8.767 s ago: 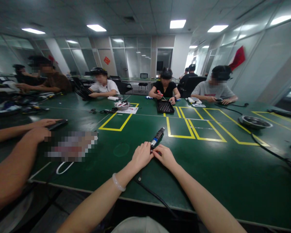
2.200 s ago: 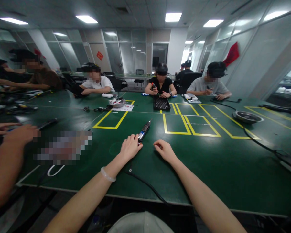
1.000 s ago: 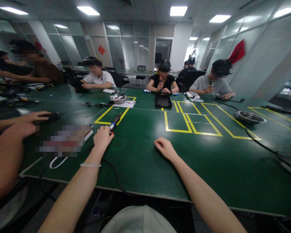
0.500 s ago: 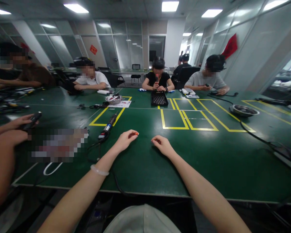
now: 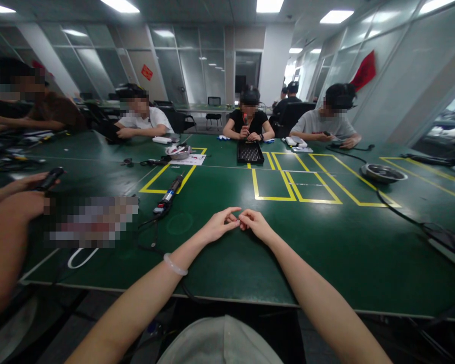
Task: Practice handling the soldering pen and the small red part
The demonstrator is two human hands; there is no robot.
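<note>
Left hand and right hand are together, curled — if they pinch something, I cannot tell; the black-and-blue pointed tool lies on the green desk.

Glossy green table, yellow tape outlines ahead of right hand. Slim black power tool lying left of left hand, at a taped corner. Pixelated item further left, can't make it out from here. Beyond tool, paper sheet; well ahead of right hand, black tray; far right, round metal dish.
</note>
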